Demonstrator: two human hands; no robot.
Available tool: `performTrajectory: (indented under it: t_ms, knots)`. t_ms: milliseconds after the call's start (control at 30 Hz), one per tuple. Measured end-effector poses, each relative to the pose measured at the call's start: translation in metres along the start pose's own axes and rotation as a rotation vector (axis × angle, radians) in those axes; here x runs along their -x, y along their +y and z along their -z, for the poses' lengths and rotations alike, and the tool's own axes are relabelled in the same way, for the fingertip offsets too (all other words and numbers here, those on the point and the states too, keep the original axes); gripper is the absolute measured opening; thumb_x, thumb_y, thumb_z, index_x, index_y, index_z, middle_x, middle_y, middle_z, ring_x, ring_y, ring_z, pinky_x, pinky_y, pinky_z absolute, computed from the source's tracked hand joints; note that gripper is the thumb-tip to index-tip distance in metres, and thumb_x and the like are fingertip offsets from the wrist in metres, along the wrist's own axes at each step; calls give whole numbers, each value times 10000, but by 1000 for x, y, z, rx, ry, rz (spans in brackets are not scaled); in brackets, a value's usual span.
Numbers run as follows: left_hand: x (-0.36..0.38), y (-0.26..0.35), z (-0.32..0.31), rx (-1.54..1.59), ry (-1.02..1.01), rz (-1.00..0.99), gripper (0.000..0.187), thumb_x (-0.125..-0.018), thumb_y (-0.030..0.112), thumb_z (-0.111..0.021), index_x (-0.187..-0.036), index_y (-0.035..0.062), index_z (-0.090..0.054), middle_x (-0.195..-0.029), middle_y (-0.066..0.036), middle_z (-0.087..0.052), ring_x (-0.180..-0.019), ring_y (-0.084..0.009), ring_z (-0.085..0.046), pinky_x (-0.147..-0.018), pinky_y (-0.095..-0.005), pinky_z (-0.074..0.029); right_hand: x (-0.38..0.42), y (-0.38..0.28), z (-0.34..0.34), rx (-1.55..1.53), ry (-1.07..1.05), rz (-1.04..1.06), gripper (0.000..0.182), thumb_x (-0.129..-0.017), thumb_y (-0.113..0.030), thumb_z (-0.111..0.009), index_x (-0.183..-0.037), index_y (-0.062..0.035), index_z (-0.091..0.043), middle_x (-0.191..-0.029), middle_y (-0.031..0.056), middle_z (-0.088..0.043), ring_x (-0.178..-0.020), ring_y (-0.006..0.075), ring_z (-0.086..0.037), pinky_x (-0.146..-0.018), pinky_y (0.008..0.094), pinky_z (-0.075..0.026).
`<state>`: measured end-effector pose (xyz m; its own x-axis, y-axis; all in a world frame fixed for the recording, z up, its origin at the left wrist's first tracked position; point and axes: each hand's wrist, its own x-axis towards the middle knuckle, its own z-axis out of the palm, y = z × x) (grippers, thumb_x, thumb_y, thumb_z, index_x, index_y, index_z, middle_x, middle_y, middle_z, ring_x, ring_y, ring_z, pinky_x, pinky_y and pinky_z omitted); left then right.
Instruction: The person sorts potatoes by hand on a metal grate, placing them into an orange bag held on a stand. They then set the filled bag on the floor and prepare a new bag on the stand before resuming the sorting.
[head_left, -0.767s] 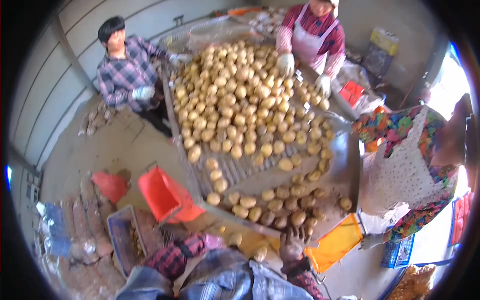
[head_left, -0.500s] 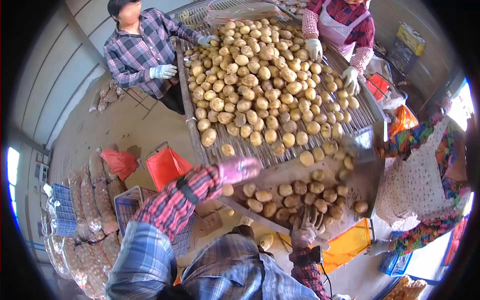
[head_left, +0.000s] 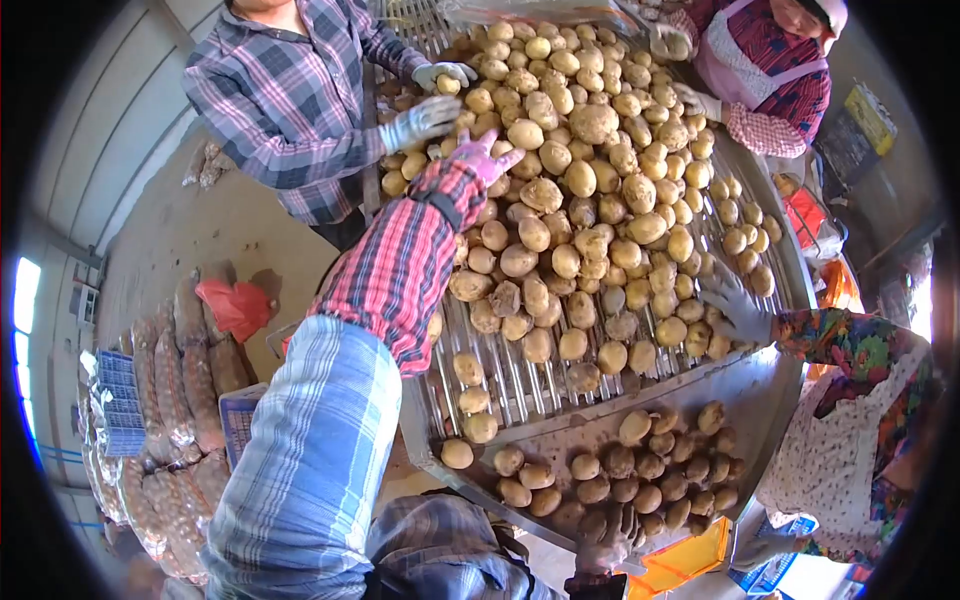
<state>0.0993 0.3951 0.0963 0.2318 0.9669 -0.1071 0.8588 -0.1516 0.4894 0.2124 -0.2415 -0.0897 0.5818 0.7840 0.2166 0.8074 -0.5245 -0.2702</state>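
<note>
My left hand (head_left: pixel 484 158), in a pink glove, reaches out onto the left side of the big potato pile (head_left: pixel 560 180). Its fingers are spread over the potatoes, and none is held. Below, my right hand (head_left: pixel 606 538), in a dirty glove, touches the lower edge of the potatoes (head_left: pixel 650 470) lying on the metal tray (head_left: pixel 590 425). Its fingers point up and look apart. The pile rests on a slatted rack (head_left: pixel 515 385) that slopes down to the tray.
A person in a plaid shirt (head_left: pixel 290 100) works close to my left hand. Another person (head_left: pixel 760 60) stands at the upper right, and one with floral sleeves (head_left: pixel 850 400) at the right. Potato sacks (head_left: pixel 175 390) and a blue crate (head_left: pixel 238 425) are left; an orange bag (head_left: pixel 680 560) hangs below.
My left hand has moved up from the rack's lower edge onto the pile. The view has shifted forward. The plaid-shirted person's hands are now beside my left hand.
</note>
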Motion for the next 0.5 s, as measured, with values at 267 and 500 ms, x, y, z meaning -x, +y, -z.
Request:
performTrajectory:
  t_ms: [267, 500]
  knots:
    - [-1, -38, -95, -133, 349, -712, 332, -865, 479, -619, -992, 178, -683, -1071, -173, -651, -1045, -388, -605, -904, -540, -489, -37, -13, -3, 15, -41, 48, 471, -989, -420, -435, -1246, -68, -612, -1271, 165, -597, -1184, 368, -545, -1037, 533, -386]
    - [79, 22, -126, -48, 165, -589, 652, -926, 596, -518, -1434, 185, -516, -1424, -221, -509, -1349, -439, -443, -1150, -524, -327, -43, -5, 12, 98, -78, 36, 477, -959, -333, -479, -1347, -68, -559, -1363, 207, -547, -1265, 393, -502, -1098, 556, -346]
